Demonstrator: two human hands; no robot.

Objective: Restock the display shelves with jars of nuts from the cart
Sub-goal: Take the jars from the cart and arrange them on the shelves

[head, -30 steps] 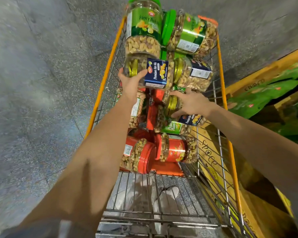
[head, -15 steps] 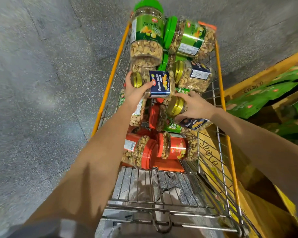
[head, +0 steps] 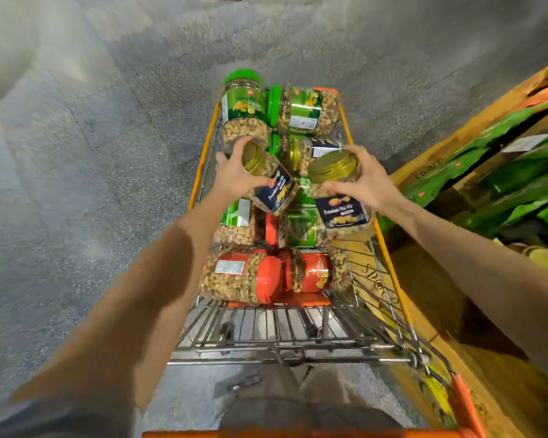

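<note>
Newly lifted above the cart (head: 389, 248): left hand (head: 234, 175) grips left jar (head: 274, 189), right hand (head: 366, 181) grips right jar (head: 342, 211), near lids; rigid, probably heavy.

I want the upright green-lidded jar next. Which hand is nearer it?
Left. The left hand, gripping a gold-lidded jar, is at the base of the upright green-lidded jar; the right hand holds a second gold-lidded jar across the cart.

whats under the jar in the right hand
Below the blue-label jar that the right hand grips lies a green-label jar on its side, beside the cart's wire wall. Whatever sits directly beneath them, including the cart floor there, is covered.
</note>
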